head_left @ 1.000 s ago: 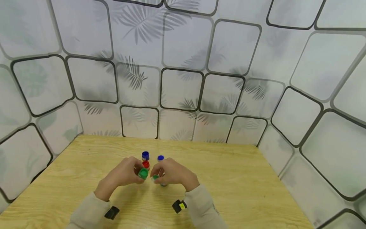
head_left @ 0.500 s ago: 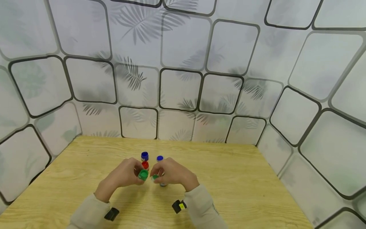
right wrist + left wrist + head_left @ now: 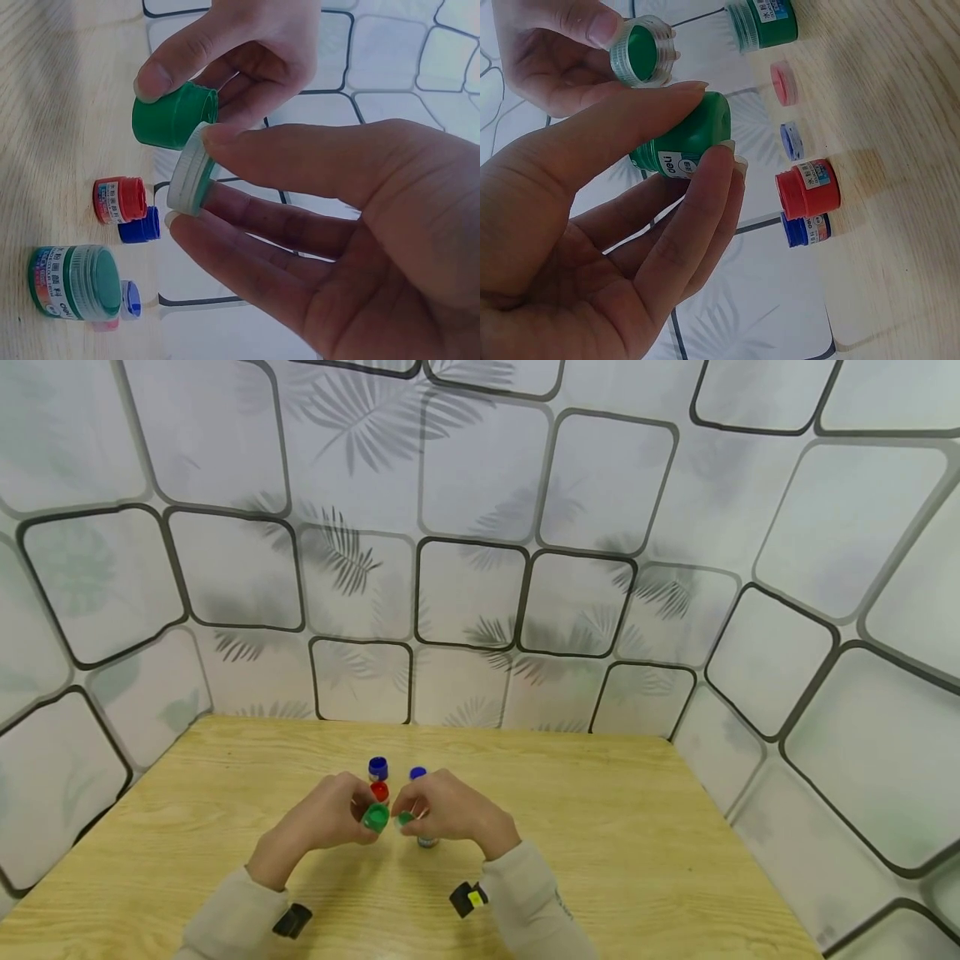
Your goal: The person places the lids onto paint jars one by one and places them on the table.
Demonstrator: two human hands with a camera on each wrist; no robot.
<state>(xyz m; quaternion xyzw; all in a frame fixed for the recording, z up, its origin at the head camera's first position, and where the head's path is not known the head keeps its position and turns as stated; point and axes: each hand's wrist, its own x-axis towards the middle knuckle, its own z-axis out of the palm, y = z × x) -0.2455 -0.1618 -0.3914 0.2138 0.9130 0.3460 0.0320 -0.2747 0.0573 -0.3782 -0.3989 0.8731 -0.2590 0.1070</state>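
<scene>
My left hand (image 3: 330, 814) grips an uncapped green paint jar (image 3: 697, 135) between thumb and fingers, held up off the table. The jar's mouth is turned toward my right hand (image 3: 450, 810). That hand pinches a clear ribbed lid (image 3: 189, 169), its inside coated green, close beside the jar's rim. In the right wrist view, the lid overlaps the jar's mouth; whether they touch I cannot tell. Below stand an uncapped red paint jar (image 3: 118, 199) and an uncapped blue paint jar (image 3: 139, 225).
A capped green paint jar (image 3: 71, 281) stands on the wooden table (image 3: 600, 843), partly hidden by my right hand in the head view. Near it lie a blue lid (image 3: 791, 141) and a red lid (image 3: 784, 82). A patterned wall covering (image 3: 472, 685) rises behind and at both sides.
The lid in my right hand has shifted very slightly toward the green jar. My left hand keeps its grip and barely moves. The head view drifts a little.
</scene>
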